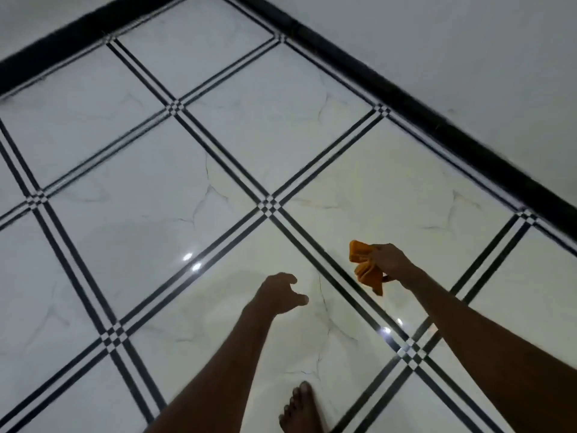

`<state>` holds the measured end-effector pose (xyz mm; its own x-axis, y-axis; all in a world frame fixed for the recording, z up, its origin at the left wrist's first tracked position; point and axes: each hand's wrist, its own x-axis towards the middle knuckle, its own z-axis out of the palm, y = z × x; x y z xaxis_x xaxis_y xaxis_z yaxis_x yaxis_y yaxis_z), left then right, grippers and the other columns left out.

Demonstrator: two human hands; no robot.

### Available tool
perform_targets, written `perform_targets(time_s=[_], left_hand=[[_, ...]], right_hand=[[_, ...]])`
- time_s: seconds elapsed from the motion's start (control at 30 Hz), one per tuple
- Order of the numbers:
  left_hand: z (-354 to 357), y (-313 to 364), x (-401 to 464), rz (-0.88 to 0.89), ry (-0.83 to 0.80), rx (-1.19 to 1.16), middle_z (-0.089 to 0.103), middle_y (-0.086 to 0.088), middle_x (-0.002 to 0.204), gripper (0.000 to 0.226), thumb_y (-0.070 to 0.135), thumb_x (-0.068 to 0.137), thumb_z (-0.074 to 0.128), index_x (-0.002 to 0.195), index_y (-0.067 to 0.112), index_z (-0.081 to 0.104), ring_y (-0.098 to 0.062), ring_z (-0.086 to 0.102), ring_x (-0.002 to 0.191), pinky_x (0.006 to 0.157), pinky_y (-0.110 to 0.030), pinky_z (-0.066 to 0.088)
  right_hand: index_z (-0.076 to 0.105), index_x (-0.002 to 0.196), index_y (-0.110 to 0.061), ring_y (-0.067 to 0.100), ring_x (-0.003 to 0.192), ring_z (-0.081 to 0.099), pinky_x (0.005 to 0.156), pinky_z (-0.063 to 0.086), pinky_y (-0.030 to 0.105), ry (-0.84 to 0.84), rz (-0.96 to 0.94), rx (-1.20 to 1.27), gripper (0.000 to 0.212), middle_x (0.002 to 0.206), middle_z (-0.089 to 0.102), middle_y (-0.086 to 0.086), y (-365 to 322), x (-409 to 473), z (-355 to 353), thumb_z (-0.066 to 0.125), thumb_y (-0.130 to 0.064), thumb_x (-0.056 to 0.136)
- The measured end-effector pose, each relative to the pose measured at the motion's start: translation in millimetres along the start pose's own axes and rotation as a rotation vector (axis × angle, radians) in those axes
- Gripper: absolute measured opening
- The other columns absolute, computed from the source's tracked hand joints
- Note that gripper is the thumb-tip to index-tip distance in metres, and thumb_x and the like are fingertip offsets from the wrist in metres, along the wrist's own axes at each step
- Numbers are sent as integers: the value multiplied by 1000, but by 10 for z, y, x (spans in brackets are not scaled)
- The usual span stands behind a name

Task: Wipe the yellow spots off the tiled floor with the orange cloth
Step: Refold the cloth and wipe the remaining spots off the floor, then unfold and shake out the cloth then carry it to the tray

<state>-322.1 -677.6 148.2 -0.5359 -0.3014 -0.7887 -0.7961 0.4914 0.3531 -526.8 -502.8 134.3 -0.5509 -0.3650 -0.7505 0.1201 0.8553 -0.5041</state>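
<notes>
My right hand point(390, 260) grips the crumpled orange cloth point(365, 267) in the air above the floor, and the cloth hangs down from my fist. My left hand point(281, 292) is held out over the glossy white tiled floor point(156, 229) with its fingers loosely curled and holds nothing. The tiles carry grey marble veins and black double lines at the joints. I see no yellow spots on the tiles in this blurred, dim frame.
A black skirting strip point(421, 114) runs along the white walls at the back and right, meeting in a corner at the top. My bare foot point(299, 407) stands on the tile at the bottom middle. Light glints off the floor.
</notes>
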Motion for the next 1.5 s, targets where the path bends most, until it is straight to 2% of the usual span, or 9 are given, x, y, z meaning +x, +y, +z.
perform_targets(time_s=[0.13, 0.27, 0.47, 0.63, 0.9, 1.03, 1.17, 1.3, 1.5], left_hand=[[-809, 678, -997, 48, 32, -237, 63, 3, 129, 55, 49, 83, 72, 131, 23, 62, -11, 55, 126, 100, -16, 34], [-1834, 1506, -2054, 193, 110, -700, 70, 0, 119, 79, 65, 63, 73, 126, 20, 66, -15, 64, 113, 103, -37, 50], [-3466, 2695, -3894, 511, 78, -1084, 72, -15, 116, 44, 33, 89, 73, 123, 6, 64, -28, 71, 106, 93, -43, 57], [-4425, 3479, -5241, 746, 220, -999, 74, -8, 107, 32, 21, 92, 68, 122, 11, 65, -21, 71, 95, 80, -33, 59], [-5107, 4541, -6406, 705, 554, -866, 68, -9, 115, 42, 23, 90, 72, 129, 12, 61, -24, 69, 96, 76, -32, 61], [-4953, 4866, -6617, 668, 932, -505, 65, 2, 108, 39, 36, 84, 75, 119, 25, 63, -14, 67, 91, 84, -37, 58], [-4495, 5405, -6918, 918, 780, -273, 71, 7, 85, 23, 50, 82, 72, 97, 32, 70, -10, 68, 72, 74, -38, 59], [-4333, 5772, -6854, 861, 1127, 107, 65, 6, 90, 24, 39, 86, 68, 109, 32, 69, -13, 59, 77, 72, -35, 53], [-4377, 6100, -6996, 975, 1043, -418, 74, 4, 73, 13, 16, 89, 64, 93, 20, 76, -13, 71, 62, 68, -37, 62]], right_hand=[[71, 106, -16, 28, 84, 71, 80, 54, 42, 2, -43, 210, 21, 85, 73, 10, -1086, -1264, -923, 57, -29, 98], [72, 108, -9, 27, 81, 67, 76, 53, 40, -58, -176, 339, 25, 91, 72, 14, -2148, -2472, -1815, 52, -20, 97], [67, 123, -4, 38, 109, 69, 94, 55, 50, -78, -459, 404, 53, 118, 72, 21, -3644, -4454, -3035, 65, -36, 80], [71, 116, -22, 26, 97, 74, 70, 62, 42, 52, -613, 341, 36, 107, 77, 1, -4437, -5764, -3872, 73, -38, 83], [71, 119, -13, 33, 102, 69, 73, 57, 39, 232, -589, 424, 29, 112, 74, 11, -4702, -6743, -4820, 70, -26, 93], [68, 110, -3, 25, 86, 69, 64, 57, 34, 263, -610, 584, 20, 103, 72, 14, -4755, -6881, -5106, 64, -18, 98], [70, 97, -2, 27, 82, 69, 73, 57, 38, 246, -638, 570, 19, 93, 72, 15, -4771, -6982, -5354, 54, -12, 102], [68, 94, -2, 26, 73, 69, 69, 60, 41, 190, -646, 569, 24, 84, 71, 13, -4732, -7123, -5589, 50, -13, 105], [66, 106, -3, 26, 86, 70, 71, 58, 43, 220, -645, 601, 17, 101, 71, 13, -4517, -7283, -6096, 51, -11, 105]])
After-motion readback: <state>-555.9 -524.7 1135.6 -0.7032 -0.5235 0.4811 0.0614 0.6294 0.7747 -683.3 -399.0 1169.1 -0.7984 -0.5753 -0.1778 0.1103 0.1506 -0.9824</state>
